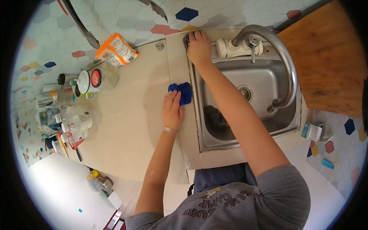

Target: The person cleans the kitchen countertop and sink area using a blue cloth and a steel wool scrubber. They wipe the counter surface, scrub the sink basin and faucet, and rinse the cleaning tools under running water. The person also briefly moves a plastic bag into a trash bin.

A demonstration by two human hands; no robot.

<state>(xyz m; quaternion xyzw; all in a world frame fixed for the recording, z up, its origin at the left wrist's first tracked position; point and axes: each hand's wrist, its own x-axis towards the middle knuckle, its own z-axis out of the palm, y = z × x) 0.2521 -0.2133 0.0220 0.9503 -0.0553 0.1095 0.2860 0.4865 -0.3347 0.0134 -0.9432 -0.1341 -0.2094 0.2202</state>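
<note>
My left hand (173, 110) lies flat with its fingertips pressed on a folded blue cloth (185, 92), which rests on the cream countertop (129, 115) just left of the sink. At the sink's back left corner, my right hand (199, 47) grips a dark grey scouring pad (186, 40); the fingers cover most of it. My right forearm crosses over the stainless steel sink (258, 74). Inside the basin are a drain strainer (245, 93) and a dark patch, which could be a reflection.
A curved metal faucet (291, 66) arches over the sink's right side. Right of it leans a wooden board (325, 60). An orange and white packet (117, 51) stands against the tiled wall. Glass jars (110, 77), a white enamel mug (83, 82) and plastic bottles (82, 120) crowd the counter's left end.
</note>
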